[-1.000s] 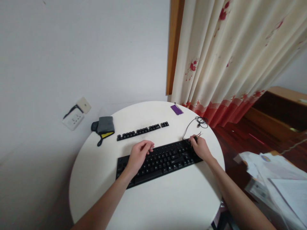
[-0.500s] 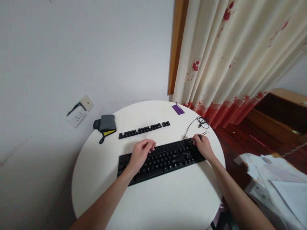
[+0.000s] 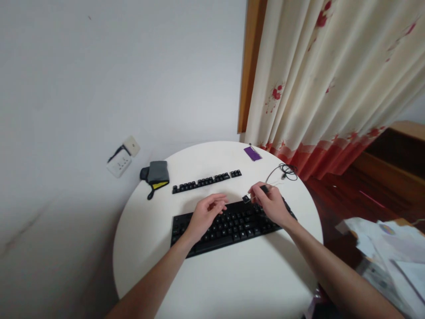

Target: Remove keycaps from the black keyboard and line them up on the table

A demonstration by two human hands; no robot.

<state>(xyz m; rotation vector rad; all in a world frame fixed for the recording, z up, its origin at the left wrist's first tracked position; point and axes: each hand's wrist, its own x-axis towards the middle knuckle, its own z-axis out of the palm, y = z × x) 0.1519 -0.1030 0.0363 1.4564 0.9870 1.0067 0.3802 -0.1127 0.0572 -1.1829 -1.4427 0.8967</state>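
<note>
A black keyboard [image 3: 229, 223] lies across the round white table [image 3: 215, 274]. My left hand [image 3: 206, 215] hovers over its middle, fingers loosely curled with nothing in them. Above the keyboard's right half, my right hand [image 3: 270, 204] is raised and pinches a thin wire tool with a small black keycap [image 3: 246, 199] at its tip. A row of loose black keycaps [image 3: 206, 181] lies in a line behind the keyboard.
A grey and yellow pouch [image 3: 156, 174] sits at the table's back left. A purple card [image 3: 253, 153] and the coiled keyboard cable [image 3: 286, 170] lie at the back right. Papers [image 3: 388, 248] are piled to the right. Wall and curtain stand close behind.
My right hand has lifted from the keyboard's far right corner and moved left, now carrying a keycap on the tool. The left hand has risen slightly. The camera view shifted a little left.
</note>
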